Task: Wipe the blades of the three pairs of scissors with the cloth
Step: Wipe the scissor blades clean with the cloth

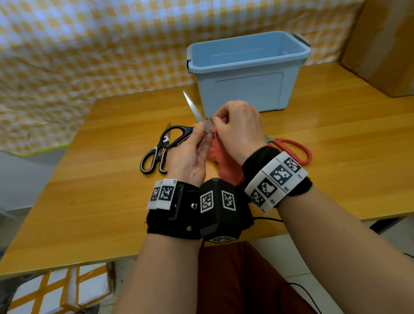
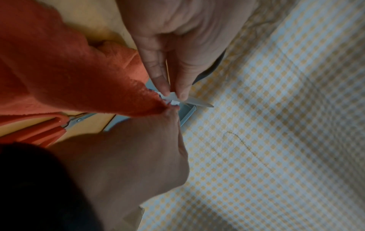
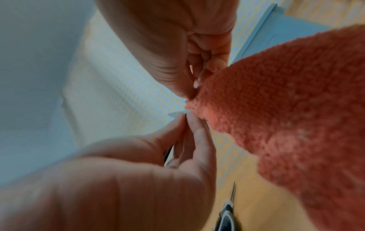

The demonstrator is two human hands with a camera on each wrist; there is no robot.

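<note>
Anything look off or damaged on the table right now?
Nothing stands out. The left hand holds black scissors with blades pointing up and away; the right hand pinches the orange cloth at the blade base. Two other scissors lie flat; the blue bin stands upright.

so the cloth [image 1: 225, 165] is a fuzzy orange-red, one pair of scissors [image 1: 164, 146] left of it has black-and-white handles, another pair [image 1: 293, 148] on its right has red handles, behind sits a pale blue bin [image 1: 247, 69], plus a yellow-and-white checked backdrop [image 1: 78, 48].
</note>
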